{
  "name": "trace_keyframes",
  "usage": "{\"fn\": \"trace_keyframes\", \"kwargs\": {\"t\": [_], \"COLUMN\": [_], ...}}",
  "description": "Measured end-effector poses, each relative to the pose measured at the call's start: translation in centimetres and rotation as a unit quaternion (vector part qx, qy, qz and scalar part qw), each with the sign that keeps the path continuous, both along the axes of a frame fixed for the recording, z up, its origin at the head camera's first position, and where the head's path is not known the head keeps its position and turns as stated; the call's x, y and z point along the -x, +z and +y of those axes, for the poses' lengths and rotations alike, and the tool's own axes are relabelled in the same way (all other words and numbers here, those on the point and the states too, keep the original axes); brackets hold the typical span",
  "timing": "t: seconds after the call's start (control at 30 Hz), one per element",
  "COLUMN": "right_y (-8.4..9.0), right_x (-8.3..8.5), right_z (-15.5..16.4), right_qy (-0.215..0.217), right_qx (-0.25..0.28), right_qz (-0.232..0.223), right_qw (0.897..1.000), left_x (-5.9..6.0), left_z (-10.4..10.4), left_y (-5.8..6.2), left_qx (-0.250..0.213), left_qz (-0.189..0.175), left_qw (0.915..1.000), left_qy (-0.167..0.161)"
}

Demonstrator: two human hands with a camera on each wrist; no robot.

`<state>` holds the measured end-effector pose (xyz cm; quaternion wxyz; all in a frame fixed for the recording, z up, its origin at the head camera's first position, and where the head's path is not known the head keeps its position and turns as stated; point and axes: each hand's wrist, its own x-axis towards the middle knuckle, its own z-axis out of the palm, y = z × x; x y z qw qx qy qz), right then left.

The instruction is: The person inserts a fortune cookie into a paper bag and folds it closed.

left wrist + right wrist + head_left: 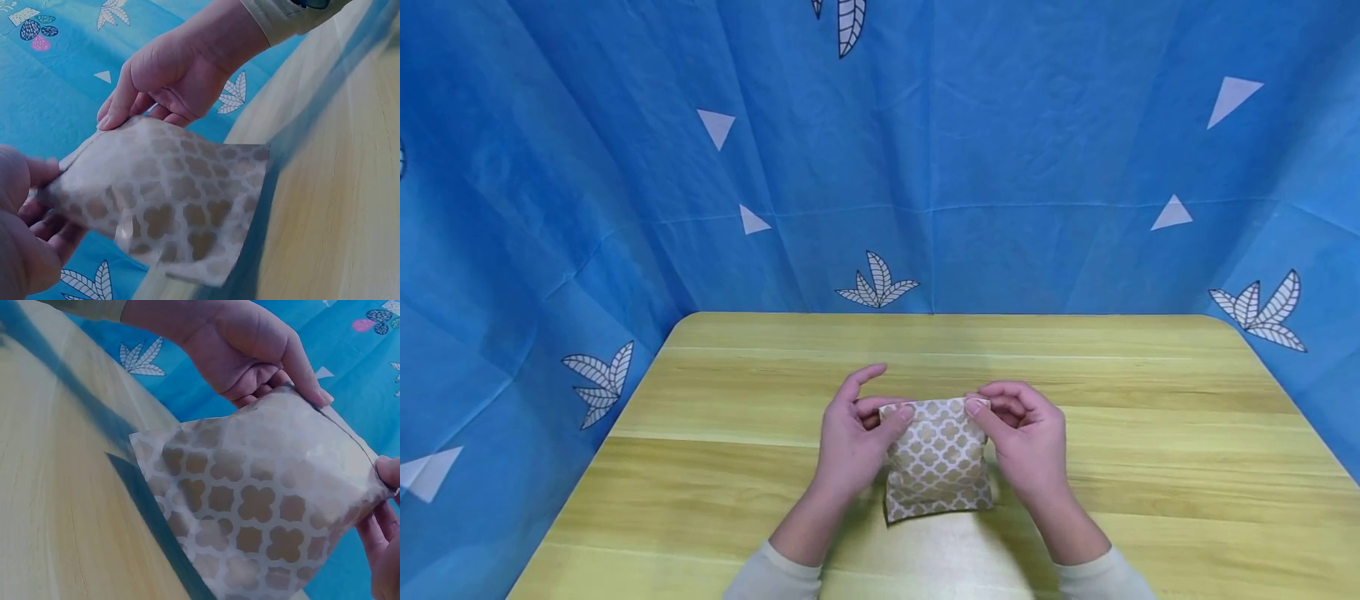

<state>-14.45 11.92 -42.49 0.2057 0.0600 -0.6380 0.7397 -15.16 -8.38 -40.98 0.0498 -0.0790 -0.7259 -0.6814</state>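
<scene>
A small brown-and-white patterned paper bag (938,462) is held by both hands above the table's near middle. Its top edge is pinched at the left corner by my left hand (852,442), thumb in front and index finger raised. At the right top corner my right hand (1032,437) pinches the edge between thumb and fingers. In the left wrist view the bag (181,194) bulges, its bottom edge hanging over the wood. A dark line along the top edge of the bag (256,506) shows in the right wrist view. What lies inside is hidden.
The wood-grain table (700,467) spreads round the hands on all sides. Blue curtain (1037,167) with white leaves and triangles hangs behind its far edge and along both sides.
</scene>
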Motion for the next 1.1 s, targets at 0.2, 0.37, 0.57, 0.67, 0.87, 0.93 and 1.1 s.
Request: {"fn": "trace_keyframes", "kwargs": {"t": [0.2, 0.37, 0.57, 0.67, 0.87, 0.93, 1.1], "right_y": [-0.31, -0.57, -0.78, -0.73, -0.66, -0.65, -0.51], "right_x": [0.25, 0.14, -0.1, -0.16, -0.11, -0.04, 0.04], "right_z": [0.14, 0.32, 0.58, 0.57, 0.54, 0.52, 0.49], "right_qy": [-0.003, 0.045, 0.12, 0.126, 0.107, 0.109, 0.109], "right_qx": [0.003, -0.018, -0.054, -0.06, -0.065, -0.065, -0.075], "right_qz": [0.01, 0.0, 0.01, 0.006, 0.003, 0.009, 0.008], "right_qw": [1.0, 0.999, 0.991, 0.99, 0.992, 0.992, 0.991], "left_x": [0.01, -0.16, -0.22, -0.23, -0.2, -0.23, -0.25], "left_z": [0.07, 0.21, 0.46, 0.58, 0.67, 0.71, 0.89], "left_y": [-0.21, -0.11, -0.08, -0.13, -0.2, -0.15, -0.14], "left_qx": [0.031, 0.035, 0.034, 0.039, 0.052, 0.054, 0.053], "left_qz": [0.025, 0.032, 0.039, 0.047, 0.033, 0.023, 0.03], "left_qw": [0.9992, 0.9988, 0.9984, 0.998, 0.998, 0.9978, 0.9977], "left_qy": [-0.007, 0.012, 0.023, 0.018, -0.017, -0.029, -0.032]}}
